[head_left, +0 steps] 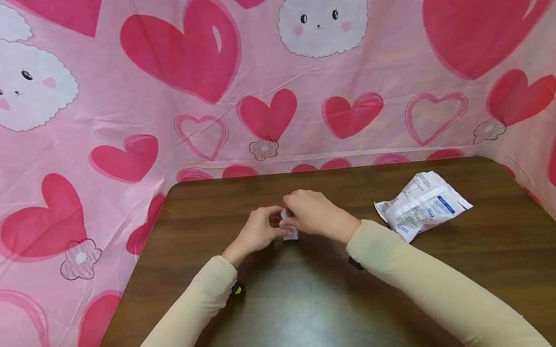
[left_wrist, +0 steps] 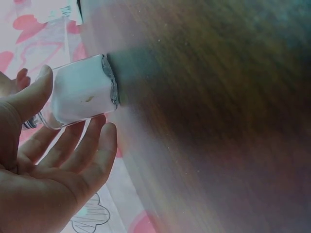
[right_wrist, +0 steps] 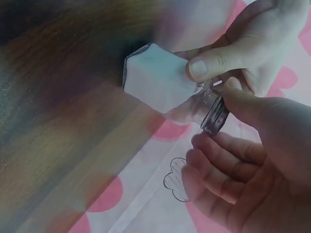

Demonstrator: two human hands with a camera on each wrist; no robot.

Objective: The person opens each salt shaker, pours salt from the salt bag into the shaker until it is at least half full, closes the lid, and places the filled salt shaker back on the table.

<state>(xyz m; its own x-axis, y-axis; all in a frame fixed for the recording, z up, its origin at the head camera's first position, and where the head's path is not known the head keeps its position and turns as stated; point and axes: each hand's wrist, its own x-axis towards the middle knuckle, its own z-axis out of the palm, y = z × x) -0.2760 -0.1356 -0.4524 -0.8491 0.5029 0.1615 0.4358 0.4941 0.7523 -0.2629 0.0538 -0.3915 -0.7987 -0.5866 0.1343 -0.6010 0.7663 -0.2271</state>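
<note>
A small clear glass jar (right_wrist: 158, 80), filled most of the way with white powder, stands between the two hands near the far middle of the table. My left hand (head_left: 259, 229) holds the jar by its sides, thumb on one face and fingers on the other. At the jar's neck, my right hand (head_left: 315, 213) grips the dark metallic lid (right_wrist: 217, 119) between thumb and fingers. The lid sits on the jar's mouth; how tightly cannot be told. In the left wrist view the jar's base (left_wrist: 111, 80) is at the tabletop, and the right hand is mostly hidden.
A crumpled white packet (head_left: 423, 203) with printed text and a blue label lies on the brown wooden table (head_left: 293, 319), to the right of the right hand. Pink cloth (head_left: 267, 73) with hearts and rabbits hangs behind the table and along its sides.
</note>
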